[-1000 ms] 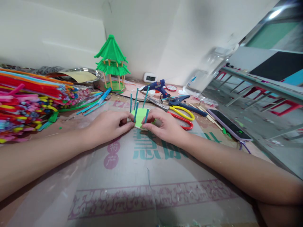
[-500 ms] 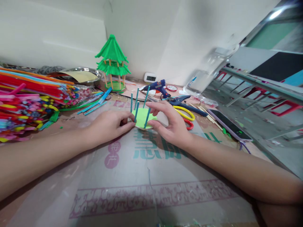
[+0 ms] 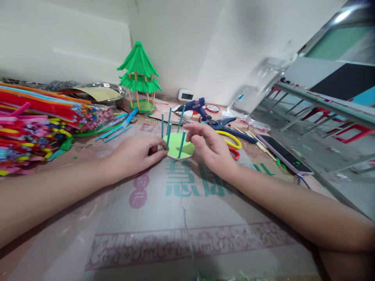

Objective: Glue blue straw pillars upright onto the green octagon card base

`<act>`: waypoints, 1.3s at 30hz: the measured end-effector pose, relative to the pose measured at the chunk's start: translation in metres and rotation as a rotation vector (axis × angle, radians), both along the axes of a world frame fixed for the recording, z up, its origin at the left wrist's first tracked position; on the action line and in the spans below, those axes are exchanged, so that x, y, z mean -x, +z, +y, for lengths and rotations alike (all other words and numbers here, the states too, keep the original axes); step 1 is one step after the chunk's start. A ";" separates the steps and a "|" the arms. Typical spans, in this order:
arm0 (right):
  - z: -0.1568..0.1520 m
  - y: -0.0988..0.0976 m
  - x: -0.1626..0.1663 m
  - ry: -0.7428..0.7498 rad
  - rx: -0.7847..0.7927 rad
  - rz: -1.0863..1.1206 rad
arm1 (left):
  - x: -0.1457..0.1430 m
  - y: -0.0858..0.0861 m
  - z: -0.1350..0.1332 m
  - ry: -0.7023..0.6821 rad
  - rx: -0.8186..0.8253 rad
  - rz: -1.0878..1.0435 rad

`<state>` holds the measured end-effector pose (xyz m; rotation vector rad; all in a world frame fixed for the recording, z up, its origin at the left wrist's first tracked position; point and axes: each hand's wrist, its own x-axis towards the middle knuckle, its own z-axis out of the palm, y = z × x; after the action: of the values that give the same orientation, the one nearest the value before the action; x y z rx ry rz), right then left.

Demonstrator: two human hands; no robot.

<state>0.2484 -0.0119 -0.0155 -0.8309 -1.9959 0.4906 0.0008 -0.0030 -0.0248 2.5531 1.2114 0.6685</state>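
Observation:
A light green, many-sided base lies on the plastic-covered tabletop, with several thin teal sticks standing up around its rim. My left hand pinches the base's left edge, close to the foot of a front stick; the fingertips are partly hidden. Just right of the base, my right hand is held with fingers curved and apart, touching no stick. Behind stands a small green-roofed pavilion model on wooden posts.
Bundled pipe cleaners fill the left side. At the back are a metal bowl, digital timer and blue glue gun. To the right lie pliers, yellow-and-red-handled scissors, a phone and a plastic jug.
My right hand has let go of the front right stick and drawn back slightly to the right. The stick stays upright; my left hand keeps its place.

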 end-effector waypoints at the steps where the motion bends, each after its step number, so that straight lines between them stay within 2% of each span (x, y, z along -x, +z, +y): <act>1: 0.002 -0.001 0.000 -0.023 0.017 0.022 | 0.000 0.000 0.001 0.003 -0.013 0.000; 8: 0.009 -0.003 0.001 -0.158 0.027 0.055 | 0.001 0.000 0.003 0.023 -0.031 0.011; 16: 0.008 -0.002 0.000 -0.141 0.081 0.080 | 0.001 0.000 0.003 0.026 -0.036 0.012; 22: 0.013 0.000 -0.010 -0.191 0.003 -0.074 | 0.001 0.000 0.003 0.032 -0.023 0.016; 29: 0.025 -0.007 -0.022 0.027 -0.248 -0.422 | 0.001 0.000 0.003 0.039 0.003 0.018; 32: 0.026 -0.004 -0.027 0.074 -0.270 -0.496 | 0.001 0.000 0.003 0.033 0.005 0.016; 36: 0.019 0.003 -0.027 0.044 -0.166 -0.295 | 0.001 0.000 0.003 0.026 0.018 0.010; 39: 0.011 0.005 -0.022 0.113 0.132 -0.134 | 0.001 -0.001 0.003 0.026 -0.002 0.001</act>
<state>0.2703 -0.0008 -0.0104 -0.8541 -2.1606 0.6525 -0.0004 0.0002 -0.0257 2.5440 1.2465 0.6738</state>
